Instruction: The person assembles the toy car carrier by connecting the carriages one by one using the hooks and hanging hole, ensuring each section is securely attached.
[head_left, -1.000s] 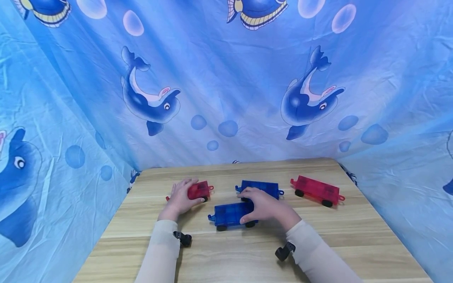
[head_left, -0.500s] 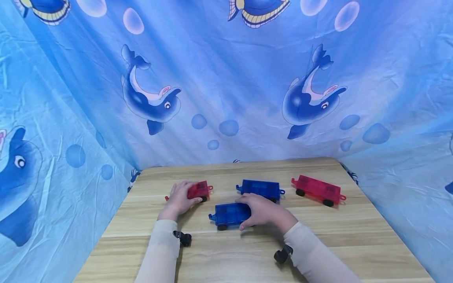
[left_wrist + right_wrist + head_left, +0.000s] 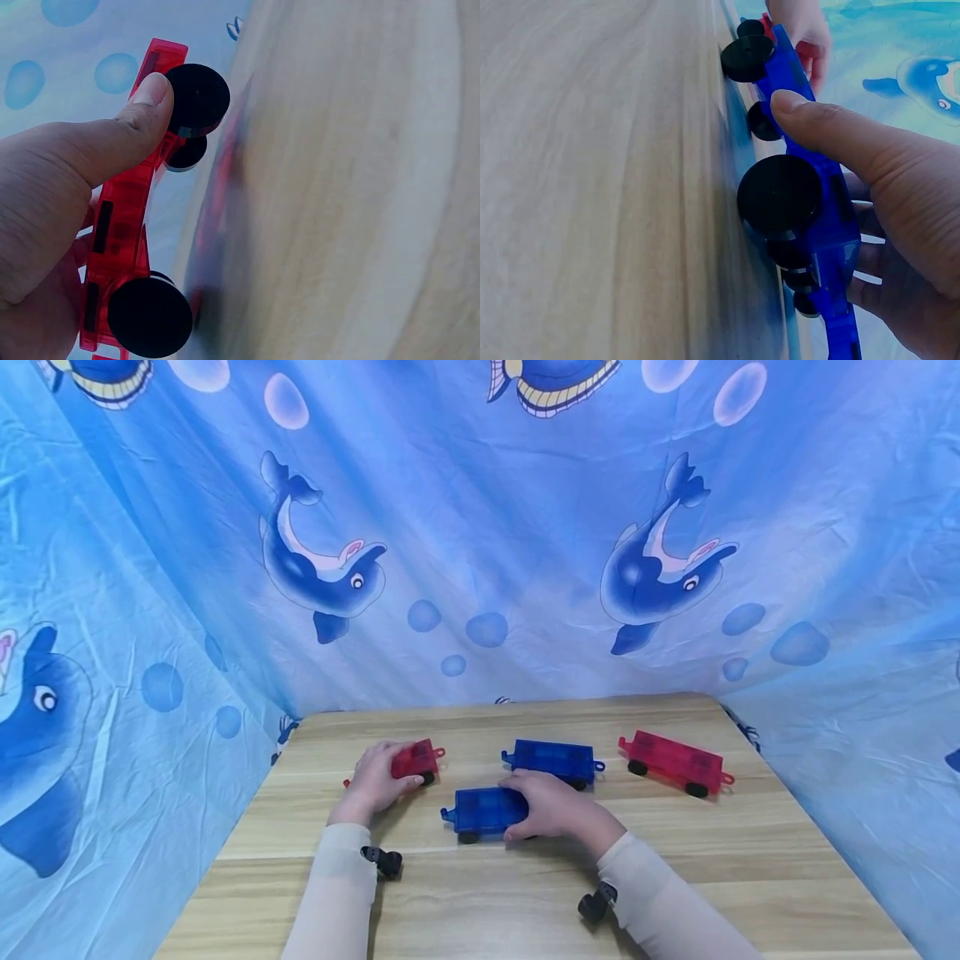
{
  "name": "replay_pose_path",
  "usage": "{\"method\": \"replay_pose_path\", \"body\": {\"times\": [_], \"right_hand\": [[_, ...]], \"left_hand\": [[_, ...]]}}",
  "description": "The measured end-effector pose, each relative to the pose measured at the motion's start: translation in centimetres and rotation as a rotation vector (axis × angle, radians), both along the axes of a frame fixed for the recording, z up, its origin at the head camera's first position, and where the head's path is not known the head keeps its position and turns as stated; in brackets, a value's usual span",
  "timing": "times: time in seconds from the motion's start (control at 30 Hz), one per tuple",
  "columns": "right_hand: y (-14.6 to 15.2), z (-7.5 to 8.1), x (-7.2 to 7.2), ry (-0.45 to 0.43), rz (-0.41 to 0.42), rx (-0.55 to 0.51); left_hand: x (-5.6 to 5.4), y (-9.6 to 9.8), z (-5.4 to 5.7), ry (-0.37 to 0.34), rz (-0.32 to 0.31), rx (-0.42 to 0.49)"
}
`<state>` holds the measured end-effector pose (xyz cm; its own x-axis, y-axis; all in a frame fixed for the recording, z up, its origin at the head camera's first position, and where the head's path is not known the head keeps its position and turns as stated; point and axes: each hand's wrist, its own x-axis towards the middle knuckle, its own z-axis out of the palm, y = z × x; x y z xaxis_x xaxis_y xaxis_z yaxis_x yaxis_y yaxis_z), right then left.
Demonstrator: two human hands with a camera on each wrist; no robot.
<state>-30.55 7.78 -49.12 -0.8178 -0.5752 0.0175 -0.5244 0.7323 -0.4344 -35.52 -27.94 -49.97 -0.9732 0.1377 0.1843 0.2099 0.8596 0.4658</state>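
My left hand [image 3: 375,779] grips a see-through red toy train car [image 3: 412,762] at the table's left. In the left wrist view its thumb lies along the car's side near a black wheel, with fingers on the far side. My right hand [image 3: 553,806] holds the nearer blue toy train car [image 3: 483,810] by its right end, thumb on the near side. In the right wrist view its other fingers are partly hidden behind the car. Just behind that car stands a second blue train car [image 3: 555,760], apart from my hands.
Another red train car [image 3: 675,762] stands slanted at the right, touched by neither hand. The cars have a hook at one end and a loop at the other. They are on a wooden table [image 3: 480,902] with blue dolphin-print cloth [image 3: 480,543] hanging behind and beside it.
My left hand and its red car have shifted slightly left. My right hand has moved a little left and nearer, uncovering the rear blue car; the nearer blue car has barely moved.
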Motion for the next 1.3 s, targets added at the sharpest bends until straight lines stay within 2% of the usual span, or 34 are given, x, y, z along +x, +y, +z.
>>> {"method": "replay_pose_path", "body": {"times": [0.33,0.77,0.97,1.3], "right_hand": [[-1.0,-0.5,-0.7,0.005,-0.043,-0.022],[-1.7,-0.7,-2.1,0.028,-0.064,-0.03],[-1.7,-0.7,-2.9,0.025,-0.093,-0.035],[-2.4,-1.1,-4.6,0.067,-0.088,-0.003]], "left_hand": [[0.3,-0.7,0.7,0.008,0.019,0.02],[0.5,-1.5,0.6,0.016,0.032,0.084],[0.5,-1.6,0.9,-0.003,0.028,0.103],[0.7,-1.6,1.3,-0.033,0.021,0.141]]}}
